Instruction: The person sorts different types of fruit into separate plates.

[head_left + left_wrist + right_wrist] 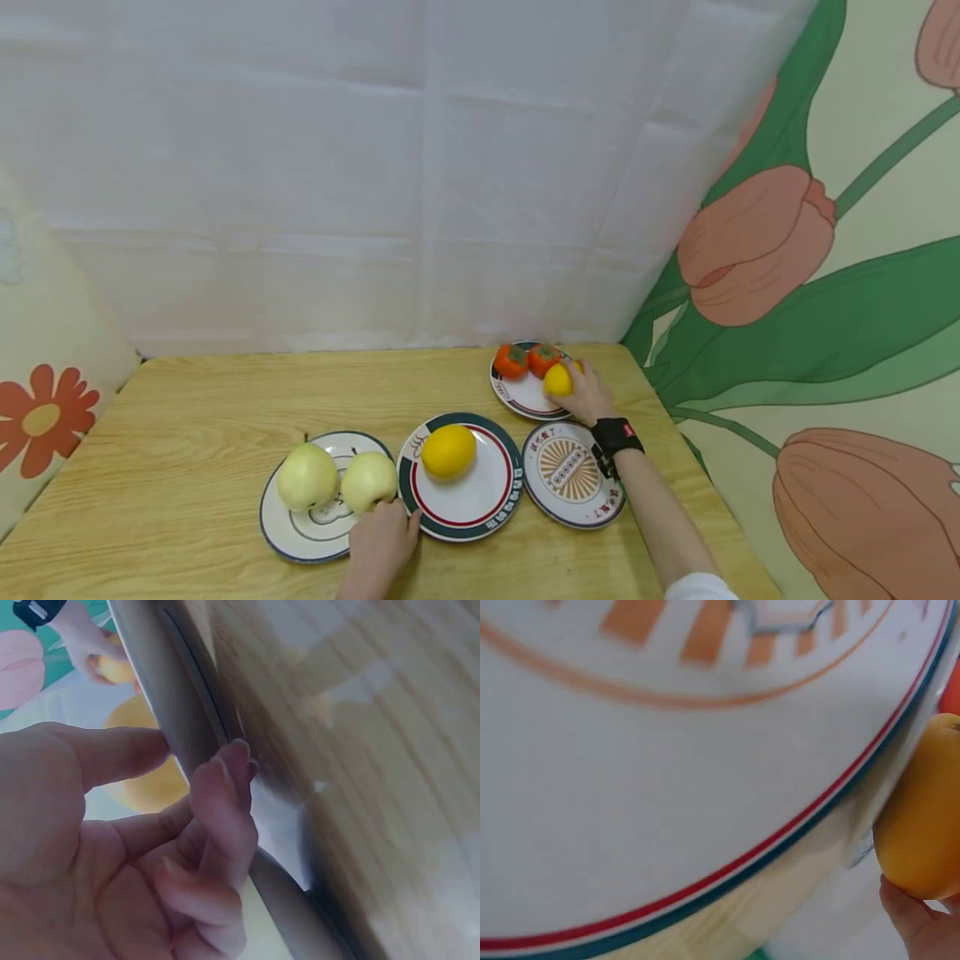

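Note:
At the back right my right hand (pixel 588 396) grips a yellow lemon (pixel 557 380) over a dark-rimmed plate (pixel 525 402) that bears two orange persimmons (pixel 512 362). In the right wrist view the thumb presses the underside of the lemon (pixel 926 814). My left hand (pixel 381 543) is low at the front, between two plates. Its thumb lies on the rim of the green-rimmed plate (pixel 472 512), the other fingers curled below the rim in the left wrist view. Another lemon (pixel 448 452) rests on that plate.
To the left, a blue-edged plate (pixel 300 542) bears two round pale-green pears (pixel 307 477). A smaller plate with a sunburst print (pixel 555 500) lies under the right wrist's line. Behind the wooden table (pixel 187 442) hangs a white cloth (pixel 322 208).

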The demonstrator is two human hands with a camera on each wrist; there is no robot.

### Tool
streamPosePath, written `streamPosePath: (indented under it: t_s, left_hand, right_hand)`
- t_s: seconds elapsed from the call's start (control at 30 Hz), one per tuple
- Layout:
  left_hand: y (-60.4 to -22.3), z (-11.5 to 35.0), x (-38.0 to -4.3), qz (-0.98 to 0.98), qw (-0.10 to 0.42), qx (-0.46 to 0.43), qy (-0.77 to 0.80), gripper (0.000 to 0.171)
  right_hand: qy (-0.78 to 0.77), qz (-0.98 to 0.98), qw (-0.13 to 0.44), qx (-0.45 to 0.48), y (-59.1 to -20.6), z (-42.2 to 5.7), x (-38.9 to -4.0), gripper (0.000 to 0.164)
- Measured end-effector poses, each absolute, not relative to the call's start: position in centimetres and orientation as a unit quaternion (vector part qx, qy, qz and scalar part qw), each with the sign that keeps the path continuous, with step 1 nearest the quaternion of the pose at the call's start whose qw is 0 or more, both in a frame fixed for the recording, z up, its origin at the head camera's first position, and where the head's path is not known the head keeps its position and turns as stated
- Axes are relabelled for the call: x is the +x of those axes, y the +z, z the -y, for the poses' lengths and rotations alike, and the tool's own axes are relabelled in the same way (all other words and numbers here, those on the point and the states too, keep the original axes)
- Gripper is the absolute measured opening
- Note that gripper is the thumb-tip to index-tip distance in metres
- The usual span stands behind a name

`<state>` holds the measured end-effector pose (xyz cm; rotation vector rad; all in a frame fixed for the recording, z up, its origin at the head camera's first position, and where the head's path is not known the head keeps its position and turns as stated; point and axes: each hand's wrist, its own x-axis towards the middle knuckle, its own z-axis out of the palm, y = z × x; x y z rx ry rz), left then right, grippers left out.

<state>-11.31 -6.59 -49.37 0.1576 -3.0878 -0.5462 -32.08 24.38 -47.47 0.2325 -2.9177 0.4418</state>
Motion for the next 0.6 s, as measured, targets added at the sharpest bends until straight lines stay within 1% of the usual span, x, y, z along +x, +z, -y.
streamPosePath:
  t_s: [0.13, 0.23, 0.43, 0.6]
  left_hand:
    - [-49.4, 6.6, -11.3, 0.983, -0.007, 0.054, -0.175, 0.033]
    - [-49.5, 6.7, -11.2, 0.983, -0.009, 0.053, -0.177, 0.032]
    - [-49.4, 6.7, -11.3, 0.983, -0.001, 0.048, -0.176, 0.032]
    - [-49.3, 6.7, -11.3, 0.984, 0.001, 0.043, -0.175, 0.032]
  right_hand:
    - [0.144, 0.972, 0.119, 0.144, -47.0, -22.5, -30.8, 0.073]
    - [0.137, 0.961, 0.124, 0.204, -46.5, -20.6, -29.2, 0.073]
    - [0.125, 0.934, 0.098, 0.32, -46.1, -17.2, -25.7, 0.07]
    - [0.103, 0.925, 0.07, 0.36, -46.7, -16.0, -23.6, 0.069]
